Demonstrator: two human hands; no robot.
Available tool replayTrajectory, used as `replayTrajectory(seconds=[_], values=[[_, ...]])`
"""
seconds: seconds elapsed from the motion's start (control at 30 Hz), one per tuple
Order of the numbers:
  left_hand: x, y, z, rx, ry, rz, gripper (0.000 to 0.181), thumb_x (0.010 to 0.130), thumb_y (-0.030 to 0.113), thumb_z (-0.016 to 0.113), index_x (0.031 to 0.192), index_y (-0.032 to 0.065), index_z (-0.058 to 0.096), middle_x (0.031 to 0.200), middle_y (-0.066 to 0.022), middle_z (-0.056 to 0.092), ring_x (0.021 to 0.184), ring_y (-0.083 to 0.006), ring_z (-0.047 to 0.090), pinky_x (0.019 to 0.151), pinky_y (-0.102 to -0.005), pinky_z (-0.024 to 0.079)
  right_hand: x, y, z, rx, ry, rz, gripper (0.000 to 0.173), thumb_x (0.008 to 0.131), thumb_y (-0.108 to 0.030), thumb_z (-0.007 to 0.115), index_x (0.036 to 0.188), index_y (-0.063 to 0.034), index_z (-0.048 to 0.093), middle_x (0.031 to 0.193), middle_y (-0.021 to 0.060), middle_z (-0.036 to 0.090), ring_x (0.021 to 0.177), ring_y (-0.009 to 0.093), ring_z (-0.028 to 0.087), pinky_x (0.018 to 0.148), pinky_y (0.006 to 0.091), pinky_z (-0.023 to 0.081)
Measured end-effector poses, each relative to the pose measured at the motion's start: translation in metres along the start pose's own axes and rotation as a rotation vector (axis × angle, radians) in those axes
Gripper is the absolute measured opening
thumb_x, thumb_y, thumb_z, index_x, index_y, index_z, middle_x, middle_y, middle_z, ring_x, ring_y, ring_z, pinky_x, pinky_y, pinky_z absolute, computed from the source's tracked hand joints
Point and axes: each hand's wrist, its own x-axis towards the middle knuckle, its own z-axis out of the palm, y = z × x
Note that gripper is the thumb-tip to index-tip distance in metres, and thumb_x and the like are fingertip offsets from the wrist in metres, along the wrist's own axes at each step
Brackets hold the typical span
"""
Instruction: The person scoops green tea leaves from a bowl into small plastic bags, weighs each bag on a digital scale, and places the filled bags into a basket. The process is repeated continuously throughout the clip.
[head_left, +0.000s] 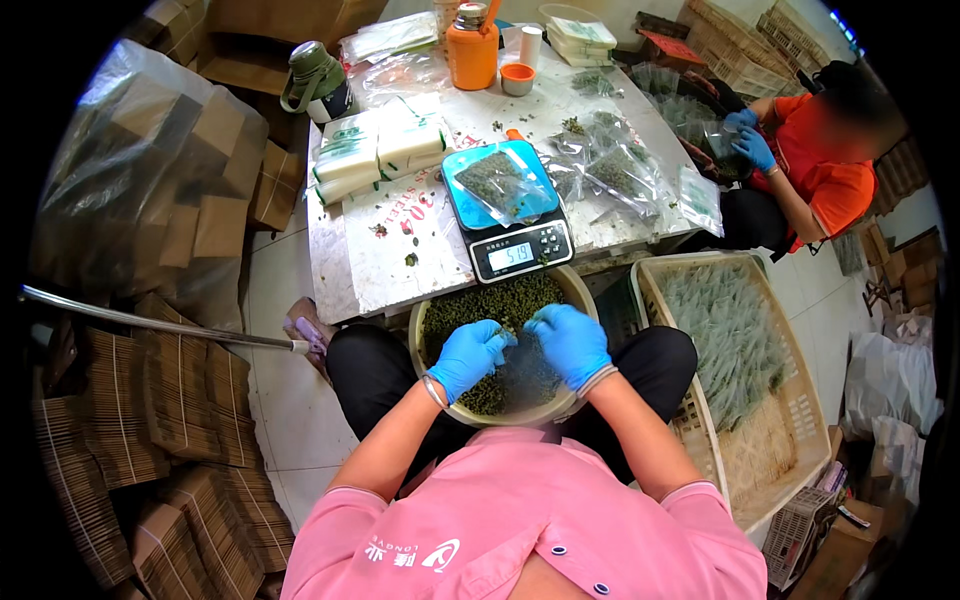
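Note:
My left hand (472, 358), in a blue glove, is over a round tub (583, 296) of small green peppercorn-like berries (480, 300), its thumb and fingers pinched together on a small bit of greenery. Across from it, my right hand (570, 343), also gloved, has its fingers bent at the tub's right side; whether it holds anything is unclear. Between the hands is a blurred, hazy patch, perhaps a clear bag. Beyond the tub a digital scale (520, 251) with a blue tray carries a clear bag of the berries (495, 182).
On the metal-topped table (330, 277) lie stacked plastic bags (379, 146), filled bags (615, 169), an orange flask (472, 56) and a green flask (319, 82). A plastic crate (810, 420) of bags stands right. A gloved co-worker (832, 150) sits beyond. Flattened cartons (187, 390) are left.

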Motion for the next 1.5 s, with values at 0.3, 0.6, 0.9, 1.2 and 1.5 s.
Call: replayTrajectory(seconds=[0.3,0.6,0.9,1.2,1.5], values=[[-0.002,-0.008,0.001,-0.028,0.035,-0.049,0.019,0.1,0.012,0.052,0.096,-0.0002,0.065,0.088,-0.0074,0.071,0.063,-0.0108,0.061,0.056,-0.0263,0.051,0.1,-0.03,-0.028,0.09,0.244,-0.05,0.024,0.092,-0.025,0.065,0.107,-0.0065,0.069,0.09,0.0212,0.069,0.084,0.041,0.066,0.074,0.0445,0.052],[-0.003,-0.016,0.003,-0.046,-0.061,-0.078,0.022,0.1,0.015,0.055,0.11,0.0005,0.069,0.082,-0.0059,0.068,0.062,-0.0101,0.06,0.059,-0.0261,0.052,0.116,-0.02,-0.002,0.23,0.327,-0.291,0.036,0.09,-0.008,0.064,0.126,-0.0038,0.061,0.126,0.0242,0.061,0.114,0.038,0.062,0.094,0.0412,0.051],[-0.023,0.077,-0.017,0.775,0.427,0.709,0.083,0.076,0.016,0.079,0.148,0.0045,0.04,0.144,-0.0224,0.05,0.122,-0.0336,0.06,0.103,-0.0409,0.047,0.151,-0.079,-0.088,-0.27,-0.029,-0.335,0.015,0.081,-0.009,0.062,0.091,-0.0027,0.071,0.088,0.0231,0.069,0.085,0.042,0.068,0.077,0.0469,0.056],[0.003,0.047,-0.001,-0.165,-0.186,-0.199,0.037,0.077,0.012,0.082,0.11,0.0009,0.069,0.105,-0.0061,0.071,0.098,-0.0149,0.066,0.089,-0.0283,0.051,0.082,-0.081,-0.096,-0.245,-0.924,-0.283,0.026,0.08,-0.016,0.068,0.102,-0.0038,0.074,0.085,0.015,0.073,0.072,0.026,0.071,0.071,0.036,0.057],[0.017,0.012,0.015,-0.226,-0.03,0.187,0.048,0.077,-0.004,0.077,0.123,0.0,0.064,0.111,-0.0039,0.07,0.099,-0.0113,0.064,0.09,-0.0285,0.052,0.061,-0.087,-0.164,0.209,-0.707,0.032,0.048,0.09,-0.012,0.063,0.137,-0.0048,0.058,0.09,0.0112,0.072,0.066,0.015,0.07,0.056,0.029,0.057]])
